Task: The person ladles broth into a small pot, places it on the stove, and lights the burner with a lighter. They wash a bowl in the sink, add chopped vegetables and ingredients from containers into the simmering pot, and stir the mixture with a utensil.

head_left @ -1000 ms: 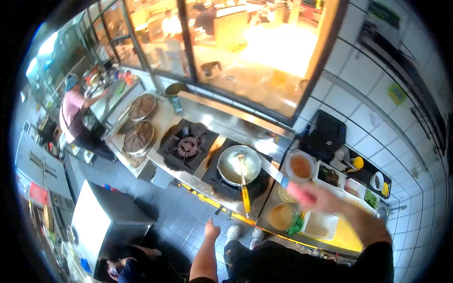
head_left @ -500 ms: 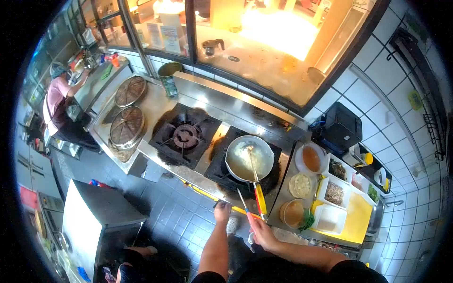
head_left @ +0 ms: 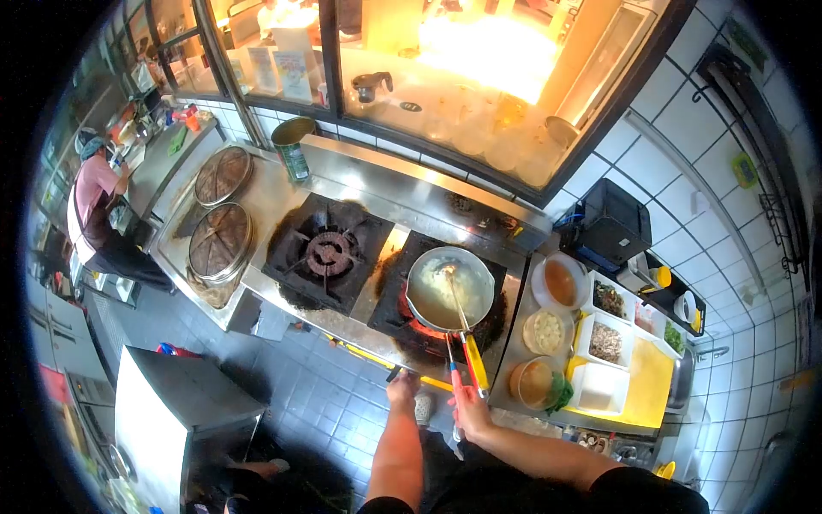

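A saucepan with cloudy liquid sits on the right burner, a long-handled utensil standing in it and its yellow handle toward me. Orange-red flame shows beneath the pan's near left side. My right hand is closed around a long-nosed lighter with a red-pink grip, its thin tip reaching under the pan's edge. At the stove's front, my left hand is closed at a small dark gas-valve handle by the yellow pipe; the fingers partly hide it.
On the left is an unlit burner. To the right stand bowls of brown liquid and pale pieces, white trays and a yellow board. Another person works at the far left counter. A steel cabinet stands behind left.
My right hand has brought the lighter's tip up under the pan, and flame now glows there. My left hand stays at the valve. The view has shifted slightly.
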Demonstrator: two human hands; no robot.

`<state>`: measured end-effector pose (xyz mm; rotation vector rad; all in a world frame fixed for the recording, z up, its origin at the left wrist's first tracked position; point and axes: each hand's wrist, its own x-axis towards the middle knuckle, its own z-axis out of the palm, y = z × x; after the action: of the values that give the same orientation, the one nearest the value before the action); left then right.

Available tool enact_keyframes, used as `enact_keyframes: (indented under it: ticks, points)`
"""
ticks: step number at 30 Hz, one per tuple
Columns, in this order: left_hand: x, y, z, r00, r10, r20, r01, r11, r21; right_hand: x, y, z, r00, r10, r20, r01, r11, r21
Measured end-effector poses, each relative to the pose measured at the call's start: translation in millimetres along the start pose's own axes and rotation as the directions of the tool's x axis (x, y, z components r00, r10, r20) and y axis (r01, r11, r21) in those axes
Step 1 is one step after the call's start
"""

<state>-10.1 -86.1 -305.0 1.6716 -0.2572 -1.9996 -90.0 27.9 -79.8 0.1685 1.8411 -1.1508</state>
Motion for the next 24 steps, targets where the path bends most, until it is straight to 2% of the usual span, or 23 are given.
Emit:
enact_keyframes:
  ticks: [8, 11, 14, 15, 16, 17, 18, 19, 20, 21, 22, 23, 24]
  points:
    - [9, -3, -4, 0.999, -0.024, 0.033, 0.025, 0.999, -0.035, -6, -6, 4, 0.999, 0.030, 0.012, -0.030, 0.999, 0.014]
    - [9, -2, 0, 1.000, -0.026, -0.001, 0.026, 0.999, -0.047, -28, -13, -1, 0.994, 0.042, 0.099, -0.049, 0.996, 0.069]
    - [16, -6, -11, 0.997, -0.040, 0.073, 0.044, 0.997, -0.056, -69, -23, -28, 0.943, 0.028, 0.332, 0.051, 0.972, -0.228]
    - [29, -10, -22, 0.990, -0.061, 0.127, 0.066, 0.997, -0.040, -61, -3, -49, 0.838, -0.069, 0.541, 0.258, 0.924, -0.282]
    - [37, -12, -20, 0.978, -0.089, 0.191, 0.093, 0.996, -0.013, -68, -11, -62, 0.754, -0.228, 0.617, 0.504, 0.803, -0.319]
    - [10, -4, -19, 0.970, 0.011, 0.242, 0.006, 0.998, -0.068, -83, -35, -75, 0.641, -0.358, 0.679, 0.707, 0.620, -0.340]
    - [7, 2, -11, 0.971, -0.069, 0.230, 0.087, 0.994, -0.071, -95, -60, -89, 0.508, -0.447, 0.737, 0.852, 0.387, -0.353]
    - [14, 0, -11, 0.970, -0.084, 0.228, 0.094, 0.995, -0.034, -101, -86, -103, 0.448, -0.556, 0.701, 0.894, 0.291, -0.341]
    - [40, -15, -9, 0.972, -0.146, 0.184, 0.191, 0.946, -0.262, -106, -126, -115, 0.524, -0.515, 0.678, 0.844, 0.420, -0.334]
    - [62, -16, -28, 0.954, -0.189, 0.232, 0.201, 0.979, -0.027, -126, -185, -123, 0.528, -0.549, 0.648, 0.848, 0.300, -0.437]
    - [66, -18, -30, 0.936, -0.148, 0.320, 0.165, 0.986, -0.026, -146, -243, -131, 0.531, -0.582, 0.616, 0.823, 0.181, -0.538]
    - [45, -10, -19, 0.974, -0.156, 0.167, 0.162, 0.987, -0.023, -148, -282, -148, 0.413, -0.716, 0.562, 0.844, 0.069, -0.532]
    - [58, -15, -22, 0.971, -0.169, 0.170, 0.180, 0.982, -0.051, -150, -320, -165, 0.275, -0.829, 0.486, 0.832, -0.048, -0.553]
